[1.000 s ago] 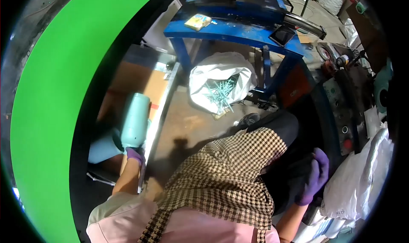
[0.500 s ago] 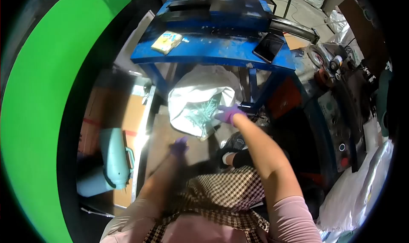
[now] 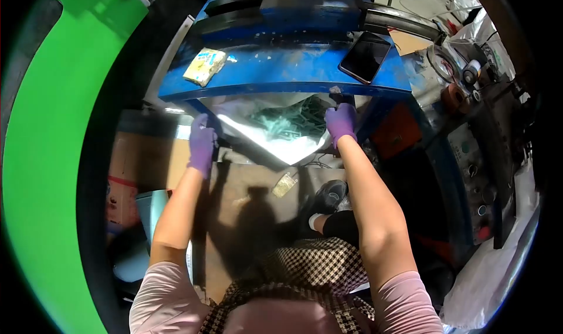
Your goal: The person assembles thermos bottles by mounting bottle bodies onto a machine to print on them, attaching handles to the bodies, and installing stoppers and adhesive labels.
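Note:
Under the blue table, a white sack (image 3: 288, 153) stands with its mouth spread wide. Thin teal plastic pieces (image 3: 290, 122) lie inside it. My left hand (image 3: 202, 143), in a purple glove, is closed at the left side of the sack's rim, beside the table leg; its fingertips are partly hidden. My right hand (image 3: 341, 123), also gloved in purple, is closed on the rim at the right, just below the table's edge. Between the hands, the front rim is pulled taut and dips to a point.
The blue table (image 3: 281, 70) bears a yellow-and-white packet (image 3: 204, 66) and a black phone (image 3: 365, 57). A small yellowish packet (image 3: 284, 184) lies on the floor near my shoe (image 3: 330, 197). At left are cardboard boxes (image 3: 123, 199) and a teal jug (image 3: 151, 207), partly behind my arm.
Both hands have moved forward and up to the sack's sides, the left from the floor area, the right from above the teal pieces. The sack has shifted back under the table, rim stretched.

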{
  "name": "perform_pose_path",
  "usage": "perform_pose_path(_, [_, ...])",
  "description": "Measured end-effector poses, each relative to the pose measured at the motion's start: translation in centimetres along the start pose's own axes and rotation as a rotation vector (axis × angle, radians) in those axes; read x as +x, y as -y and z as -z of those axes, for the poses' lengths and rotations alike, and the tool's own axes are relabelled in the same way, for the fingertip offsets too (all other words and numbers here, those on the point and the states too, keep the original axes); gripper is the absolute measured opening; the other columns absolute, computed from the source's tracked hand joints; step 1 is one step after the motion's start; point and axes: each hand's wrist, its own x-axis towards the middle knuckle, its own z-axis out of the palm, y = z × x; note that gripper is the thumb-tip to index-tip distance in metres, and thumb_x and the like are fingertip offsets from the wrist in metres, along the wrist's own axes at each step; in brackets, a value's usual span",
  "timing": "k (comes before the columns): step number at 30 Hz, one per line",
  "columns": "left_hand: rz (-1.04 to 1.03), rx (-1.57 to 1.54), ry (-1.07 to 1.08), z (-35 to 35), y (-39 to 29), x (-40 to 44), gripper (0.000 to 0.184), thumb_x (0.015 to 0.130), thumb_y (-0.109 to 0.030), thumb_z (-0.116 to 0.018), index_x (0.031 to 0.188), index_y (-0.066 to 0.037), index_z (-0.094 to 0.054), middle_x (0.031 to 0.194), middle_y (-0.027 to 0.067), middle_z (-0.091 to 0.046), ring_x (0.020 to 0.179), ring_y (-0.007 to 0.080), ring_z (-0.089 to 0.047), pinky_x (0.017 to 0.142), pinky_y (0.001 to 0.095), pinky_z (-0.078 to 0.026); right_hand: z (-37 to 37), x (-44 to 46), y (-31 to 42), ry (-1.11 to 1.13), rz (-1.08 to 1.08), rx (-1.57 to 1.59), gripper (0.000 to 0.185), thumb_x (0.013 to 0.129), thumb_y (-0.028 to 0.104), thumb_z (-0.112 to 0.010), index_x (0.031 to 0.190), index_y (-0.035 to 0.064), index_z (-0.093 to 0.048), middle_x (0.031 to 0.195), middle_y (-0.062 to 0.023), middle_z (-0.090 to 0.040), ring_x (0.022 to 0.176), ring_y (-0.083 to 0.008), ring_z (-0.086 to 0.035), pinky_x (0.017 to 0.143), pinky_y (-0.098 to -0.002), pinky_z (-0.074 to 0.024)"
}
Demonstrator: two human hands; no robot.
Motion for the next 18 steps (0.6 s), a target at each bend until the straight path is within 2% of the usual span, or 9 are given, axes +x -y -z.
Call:
perform_pose_path(1, [-0.021,0.138,0.036,0.6,-2.2,-0.7,0.041,0.094,-0.002,-0.05,0.135,-0.007,-0.054,0.079,-0.0004,-0.053,0.067,0.0087,-0.051,0.061,0.0236,-0.045,0.8,-0.5,0.4,0.062,0.003,-0.019,0.03,0.083,0.02,-0.062,0.102,-0.0004,-0.073,0.094,-0.0256,-0.071,0.09,-0.0436,-0.07,0.082,-0.0486,-0.055])
perform_pose_path(4, [-0.05,0.377,0.268,1.4,-2.2,-3.2,0.033,0.098,-0.009,-0.055,0.13,-0.004,-0.06,0.093,0.0025,-0.065,0.081,0.0092,-0.06,0.074,0.0264,-0.051,-1.2,-0.7,-0.9,0.012,0.19,-0.057,0.023,0.079,0.017,-0.067,0.093,-0.0012,-0.071,0.088,-0.027,-0.069,0.083,-0.0415,-0.069,0.073,-0.0464,-0.0529])
perform_pose_path(7, [-0.383,0.583,0.575,-2.8,-0.7,-6.2,0.026,0.095,-0.019,-0.067,0.117,-0.006,-0.071,0.125,0.0142,-0.069,0.113,0.0307,-0.067,0.098,0.038,-0.052,-1.4,-1.6,-1.0,-0.036,0.24,0.015,0.021,0.079,0.014,-0.067,0.094,-0.0009,-0.07,0.092,-0.0269,-0.068,0.087,-0.0429,-0.067,0.076,-0.047,-0.0525])
perform_pose_path(9, [-0.505,0.613,0.674,-6.3,0.8,-6.3,0.034,0.092,-0.021,-0.068,0.123,-0.008,-0.069,0.126,0.0161,-0.067,0.121,0.0353,-0.061,0.103,0.0429,-0.048,-0.9,-1.5,-0.8,0.087,0.186,0.018,0.025,0.079,0.013,-0.067,0.1,-0.0006,-0.069,0.102,-0.0266,-0.068,0.094,-0.043,-0.066,0.081,-0.0466,-0.0522])
perform_pose_path(12, [-1.038,0.754,0.336,-10.9,2.1,-2.3,0.045,0.087,-0.022,-0.071,0.129,-0.007,-0.065,0.129,0.0189,-0.064,0.122,0.0392,-0.058,0.104,0.0491,-0.046,-1.2,-2.2,-1.3,0.08,0.187,0.059,0.034,0.081,0.012,-0.066,0.112,0.0014,-0.065,0.113,-0.0254,-0.065,0.105,-0.041,-0.064,0.087,-0.0452,-0.0507])
perform_pose_path(13, [-0.864,0.823,0.256,-11.7,2.1,-0.4,0.051,0.083,-0.028,-0.074,0.128,-0.005,-0.065,0.132,0.0212,-0.061,0.127,0.0406,-0.054,0.108,0.0507,-0.042,0.0,-2.9,-0.8,0.121,0.186,0.017,0.039,0.082,0.012,-0.066,0.12,0.0028,-0.061,0.12,-0.0227,-0.06,0.113,-0.0388,-0.06,0.092,-0.0437,-0.0487])
perform_pose_path(14, [-0.399,1.004,0.201,-12.7,0.6,0.4,0.064,0.087,-0.04,-0.07,0.139,-0.005,-0.057,0.143,0.0247,-0.053,0.138,0.0414,-0.044,0.115,0.0506,-0.035,-0.3,-3.3,-1.2,0.04,0.19,0.034,0.038,0.083,0.013,-0.067,0.121,0.0066,-0.062,0.119,-0.0199,-0.061,0.114,-0.039,-0.059,0.094,-0.0443,-0.0482])
perform_pose_path(17, [-0.402,0.954,0.022,-13.7,4.5,6.8,0.081,0.092,-0.054,-0.062,0.155,-0.009,-0.037,0.16,0.0259,-0.032,0.149,0.0405,-0.03,0.121,0.0462,-0.028,0.3,-3.0,-2.4,0.107,0.213,-0.024,0.038,0.083,0.012,-0.065,0.121,0.0124,-0.063,0.118,-0.0176,-0.061,0.114,-0.0394,-0.059,0.096,-0.0448,-0.0483])
perform_pose_path(18, [-0.351,0.928,0.121,-13.1,5.3,8.9,0.083,0.093,-0.056,-0.06,0.157,-0.01,-0.033,0.163,0.0244,-0.027,0.15,0.0394,-0.029,0.122,0.0447,-0.027,0.5,-2.9,-2.8,0.124,0.207,-0.029,0.038,0.083,0.012,-0.065,0.121,0.0135,-0.063,0.119,-0.0173,-0.061,0.114,-0.0394,-0.059,0.096,-0.0447,-0.0483])
